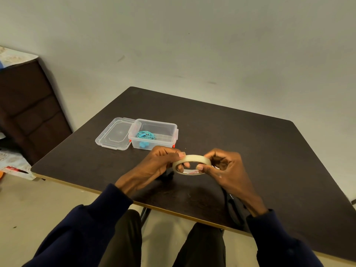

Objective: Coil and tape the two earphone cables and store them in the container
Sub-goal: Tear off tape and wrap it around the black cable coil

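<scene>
Both hands hold a roll of cream masking tape just above the dark table. My left hand grips the roll's left side, thumb on top and a finger through the hole. My right hand pinches its right side. Behind them stands a clear plastic container with a coiled teal earphone cable inside. A dark cable lies on the table under my right wrist, mostly hidden and hard to make out.
The container's clear lid lies flat on the table to the left of it. A dark brown cabinet stands at the left against the wall. My knees show below the table's front edge.
</scene>
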The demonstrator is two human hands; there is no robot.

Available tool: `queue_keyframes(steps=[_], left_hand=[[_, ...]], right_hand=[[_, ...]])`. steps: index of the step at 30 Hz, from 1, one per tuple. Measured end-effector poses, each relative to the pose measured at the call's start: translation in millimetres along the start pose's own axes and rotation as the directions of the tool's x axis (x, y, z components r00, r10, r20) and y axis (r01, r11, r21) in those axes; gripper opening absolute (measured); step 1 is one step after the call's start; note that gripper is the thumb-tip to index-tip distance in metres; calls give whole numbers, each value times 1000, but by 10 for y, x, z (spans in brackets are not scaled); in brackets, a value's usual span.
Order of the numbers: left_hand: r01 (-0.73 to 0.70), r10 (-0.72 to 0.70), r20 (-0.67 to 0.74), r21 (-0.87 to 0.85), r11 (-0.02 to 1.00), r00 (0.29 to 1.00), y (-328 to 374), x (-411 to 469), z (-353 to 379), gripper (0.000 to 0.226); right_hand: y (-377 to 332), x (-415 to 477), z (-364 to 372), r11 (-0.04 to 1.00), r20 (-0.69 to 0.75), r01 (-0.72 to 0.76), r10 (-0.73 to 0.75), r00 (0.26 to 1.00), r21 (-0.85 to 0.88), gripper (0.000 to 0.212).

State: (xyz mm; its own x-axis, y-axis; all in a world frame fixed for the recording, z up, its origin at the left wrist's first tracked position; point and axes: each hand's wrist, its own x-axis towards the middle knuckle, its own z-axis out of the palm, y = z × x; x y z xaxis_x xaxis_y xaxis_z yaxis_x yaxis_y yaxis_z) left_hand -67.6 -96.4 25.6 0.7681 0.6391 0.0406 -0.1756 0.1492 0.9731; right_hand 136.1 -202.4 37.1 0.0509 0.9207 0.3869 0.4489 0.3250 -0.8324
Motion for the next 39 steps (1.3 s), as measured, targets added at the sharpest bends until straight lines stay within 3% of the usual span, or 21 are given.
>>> queue_keyframes(steps=[2,6,15,24,27,32,35,39], left_hand=[[-20,20,-2,147,989,1000,5,28,40,34],[-69,67,19,292,954,998,10,69,85,28],[-68,88,-58,294,954,994,-20,94,107,26],[-91,104,-28,289,953,994,-30,92,141,19],[-119,123,-8,208,971,992,-78,77,146,22],[-81,79,-17,-81,993,997,-93,42,96,18],[-71,71,0,23,997,998,-91,19,70,14],[-79,85,-41,138,987,996,-77,28,71,26]], right_hand=[[-30,7,-5,999,15,11,-10,1000,-47,16],[-69,19,-22,992,41,41,-37,998,-117,22],[-96,62,-33,942,78,141,-122,989,-304,24],[-189,115,-40,870,191,277,-216,958,-407,25],[-187,100,-36,908,171,246,-198,965,-339,29],[-47,-71,-41,998,52,34,-32,998,-50,28],[11,-130,-37,999,-4,1,0,1000,33,18],[-5,-111,-32,999,-13,27,-27,1000,-30,18]])
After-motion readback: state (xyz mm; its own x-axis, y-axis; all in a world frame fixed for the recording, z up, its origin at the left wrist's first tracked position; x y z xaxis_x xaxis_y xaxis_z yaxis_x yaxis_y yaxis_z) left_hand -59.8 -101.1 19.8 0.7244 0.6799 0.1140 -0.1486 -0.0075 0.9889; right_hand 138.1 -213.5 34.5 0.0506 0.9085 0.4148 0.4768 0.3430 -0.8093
